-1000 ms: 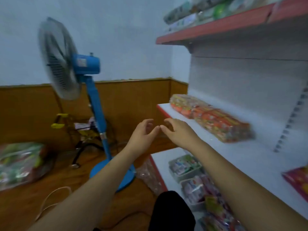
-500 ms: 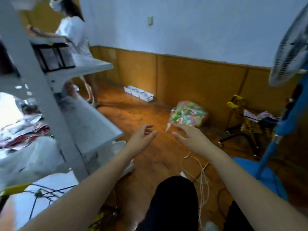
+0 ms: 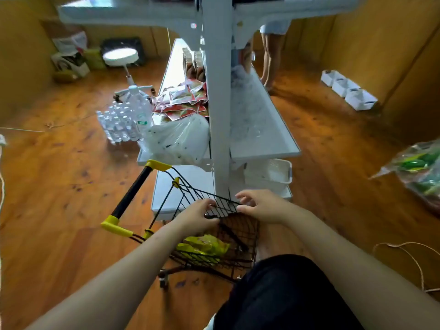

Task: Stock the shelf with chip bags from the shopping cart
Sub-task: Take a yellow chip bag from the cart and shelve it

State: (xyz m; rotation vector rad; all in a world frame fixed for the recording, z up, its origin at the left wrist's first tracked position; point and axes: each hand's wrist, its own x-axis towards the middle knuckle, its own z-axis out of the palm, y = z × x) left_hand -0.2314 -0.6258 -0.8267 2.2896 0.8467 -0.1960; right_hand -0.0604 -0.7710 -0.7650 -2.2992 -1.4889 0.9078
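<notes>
Both hands now over shopping cart (image 3: 202,201), yellow chip bag (image 3: 202,246) inside, print unreadable

Soft, even daylight fills the room, brightest at twelve o'clock where the white shelf (image 3: 264,129) glares and loses surface detail. The wooden floor (image 3: 59,186) shows only faint, diffuse shadows. Motion blur smears the whole view, worst toward three and nine o'clock. Wide-angle distortion bows the walls and floorboards outward at the edges. Colours run warm orange.
</notes>
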